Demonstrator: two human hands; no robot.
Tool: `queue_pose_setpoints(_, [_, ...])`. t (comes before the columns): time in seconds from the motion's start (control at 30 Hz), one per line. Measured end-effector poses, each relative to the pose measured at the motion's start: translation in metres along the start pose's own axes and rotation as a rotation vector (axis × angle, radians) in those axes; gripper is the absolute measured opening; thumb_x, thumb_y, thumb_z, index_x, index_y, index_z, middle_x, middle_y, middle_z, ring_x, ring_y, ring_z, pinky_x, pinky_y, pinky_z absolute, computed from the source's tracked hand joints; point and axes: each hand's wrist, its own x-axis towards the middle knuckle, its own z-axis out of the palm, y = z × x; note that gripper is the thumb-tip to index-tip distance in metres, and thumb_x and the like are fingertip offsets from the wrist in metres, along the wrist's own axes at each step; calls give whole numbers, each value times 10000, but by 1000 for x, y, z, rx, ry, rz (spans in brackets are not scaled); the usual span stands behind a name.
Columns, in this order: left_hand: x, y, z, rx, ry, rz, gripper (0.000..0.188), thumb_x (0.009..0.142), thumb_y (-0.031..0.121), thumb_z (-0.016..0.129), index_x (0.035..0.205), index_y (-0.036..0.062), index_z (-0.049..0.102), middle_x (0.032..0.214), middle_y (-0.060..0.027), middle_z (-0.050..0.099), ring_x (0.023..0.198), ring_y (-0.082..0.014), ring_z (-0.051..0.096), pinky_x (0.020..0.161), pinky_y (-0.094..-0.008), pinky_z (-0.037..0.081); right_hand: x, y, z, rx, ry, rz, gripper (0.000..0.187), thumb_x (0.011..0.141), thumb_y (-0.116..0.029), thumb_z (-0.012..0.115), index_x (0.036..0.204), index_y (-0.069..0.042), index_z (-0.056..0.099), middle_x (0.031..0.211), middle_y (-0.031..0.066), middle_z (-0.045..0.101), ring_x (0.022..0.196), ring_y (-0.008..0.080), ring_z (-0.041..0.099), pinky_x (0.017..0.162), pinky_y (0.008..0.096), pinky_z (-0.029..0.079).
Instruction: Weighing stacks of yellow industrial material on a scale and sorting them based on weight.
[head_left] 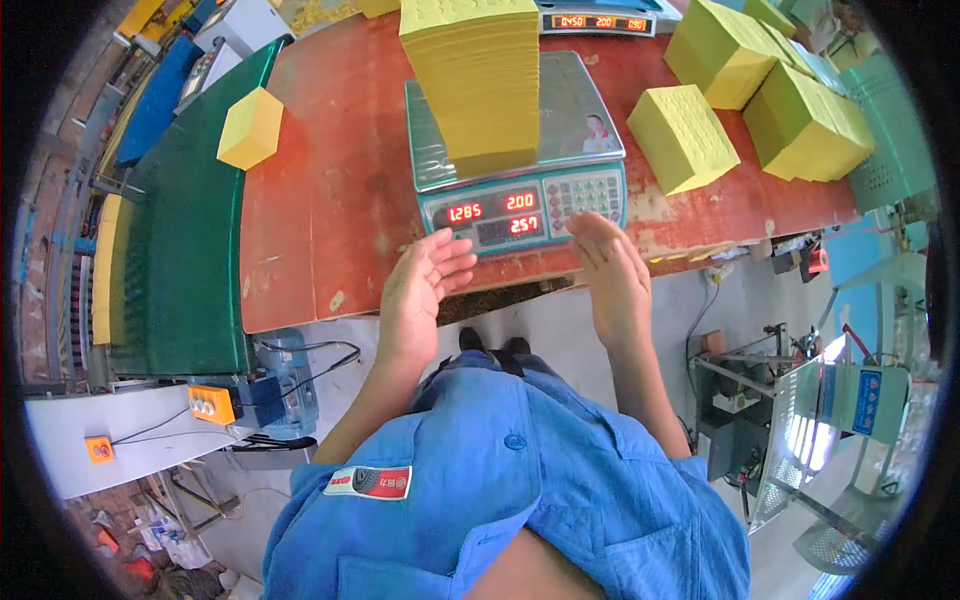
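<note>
A tall stack of yellow paper sheets stands on the metal pan of a digital scale, whose red display is lit. In front of the scale's lower left corner is my left hand, empty, its fingers apart and slightly curled. My right hand hovers by the keypad at the scale's lower right, holding nothing, fingers stretched out. The two palms face each other with a gap between them. Whether the right fingertips touch the scale's front edge, I cannot tell.
A yellow paper block lies right of the scale, with more yellow stacks behind it. Another small block sits at the left, by a green-covered surface. Behind stands a second scale. The red tabletop ends just before my body.
</note>
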Motion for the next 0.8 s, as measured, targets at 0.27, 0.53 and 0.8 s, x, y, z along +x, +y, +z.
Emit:
queue_pose_setpoints(0.27, [-17,-6,-6,6,50,-12,332,1018,281,468,1160,8,591,1082,-160,661,969,-215,645,858,-344,502,-20,-7,-12,53,32,23,344,980,-136,461,1260,41,554,1232,155,611,1189,244,561,1033,385,413])
queue_pose_setpoints(0.53, [-9,-6,-13,43,62,-3,309,1000,255,485,1149,7,593,1068,-158,663,954,-219,647,844,-349,516,-11,-5,-10,91,24,75,326,973,-127,474,1236,42,564,1195,148,623,1168,236,569,1014,378,423])
queue_pose_setpoints(0.8, [32,19,-27,104,64,24,294,1007,238,472,1152,10,587,1059,-151,663,957,-214,642,860,-346,506,21,5,6,105,41,32,320,962,-100,471,1225,57,564,1180,156,624,1145,244,580,998,382,439])
